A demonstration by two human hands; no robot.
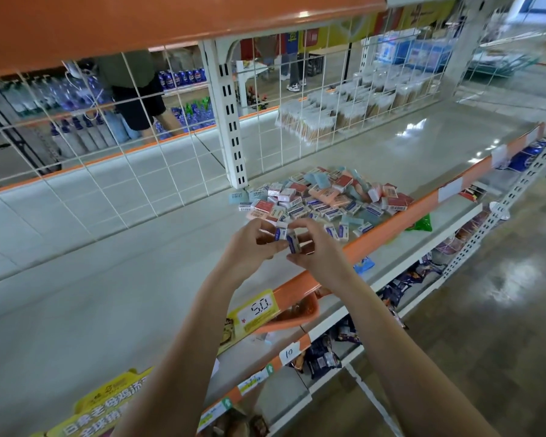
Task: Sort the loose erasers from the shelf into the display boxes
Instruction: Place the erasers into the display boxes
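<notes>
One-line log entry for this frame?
stage: gathering | left hand: holds erasers | right hand: holds eraser | pile: on shelf

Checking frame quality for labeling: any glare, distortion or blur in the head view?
Head view: wide-angle bowing curves the orange shelf edge and wire grid; ceiling lights glare on the shelf surface and floor; eraser pile and hands readable; far aisle soft.
</notes>
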